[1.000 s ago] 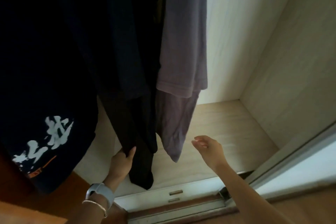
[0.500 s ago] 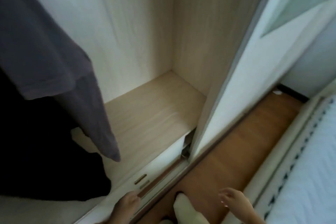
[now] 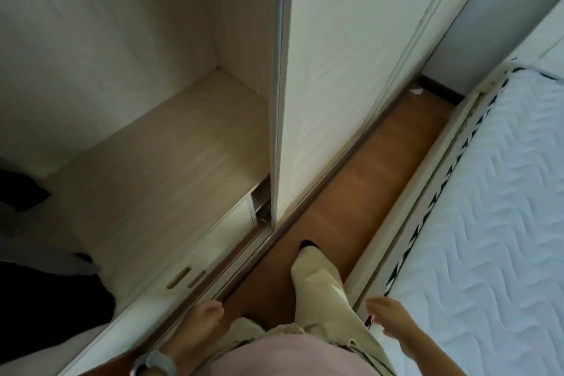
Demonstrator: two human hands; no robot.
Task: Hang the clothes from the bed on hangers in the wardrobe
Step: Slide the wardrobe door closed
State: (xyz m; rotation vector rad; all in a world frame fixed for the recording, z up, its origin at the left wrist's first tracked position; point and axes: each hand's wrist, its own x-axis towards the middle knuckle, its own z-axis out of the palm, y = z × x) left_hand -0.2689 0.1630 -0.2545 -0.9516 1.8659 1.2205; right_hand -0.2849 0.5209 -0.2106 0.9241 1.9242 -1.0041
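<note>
A person stands on the wooden floor [image 3: 381, 162] in the narrow strip between an open wardrobe [image 3: 171, 143] and a bed [image 3: 494, 207], seen from above. The left hand [image 3: 204, 323], at the lower centre of the frame, hangs beside the wardrobe's lower edge with its fingers [image 3: 213, 308] loosely curled and nothing in them; a grey watch [image 3: 154, 363] sits on that wrist. The right hand [image 3: 390, 317], lower right of centre, is held over the near edge of the bed with its fingers [image 3: 377, 302] spread open and empty. One leg in pale trousers [image 3: 320, 290] steps forward along the floor, a dark toe showing at its tip. Dark hanging clothes [image 3: 45, 293] fill the lower left edge of the frame inside the wardrobe, above its light wooden shelf, with a greyish hem among them. A white sliding door [image 3: 335, 85] runs down the middle of the frame. The bed's quilted white mattress occupies the right side, and the visible part of it carries no clothes. A small white scrap [image 3: 415, 91] lies on the floor near the far wall, upper right of centre
</note>
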